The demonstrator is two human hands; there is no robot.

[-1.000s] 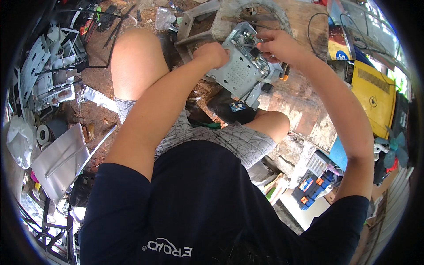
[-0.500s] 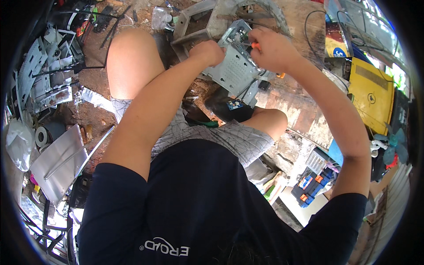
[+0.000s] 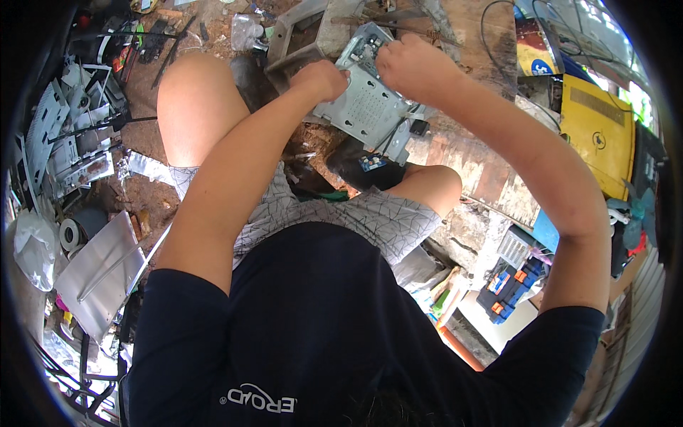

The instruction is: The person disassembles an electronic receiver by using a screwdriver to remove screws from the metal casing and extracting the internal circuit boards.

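A grey perforated metal casing (image 3: 366,103) is tilted in front of me, above my bent legs. Exposed electronic parts (image 3: 366,51) show at its far end, and black cables (image 3: 398,136) hang near its lower right corner. My left hand (image 3: 321,80) is closed on the casing's left edge, fingertips mostly hidden. Over the upper right side bends my right hand (image 3: 407,65), its fingers curled together close to the electronics. Whatever it holds is hidden behind the fingers. A small blue circuit board (image 3: 373,163) lies on the dark surface below the casing.
A rusty metal frame (image 3: 302,39) stands just beyond the casing. Metal scrap (image 3: 78,142) is heaped at the left, near a flat metal panel (image 3: 99,274). To the right are wooden boards (image 3: 484,167), a yellow case (image 3: 597,135) and a blue-orange toolbox (image 3: 509,288).
The casing and both hands appear shifted slightly left and up in view. An orange-handled tool seen at my right hand before is now out of sight.
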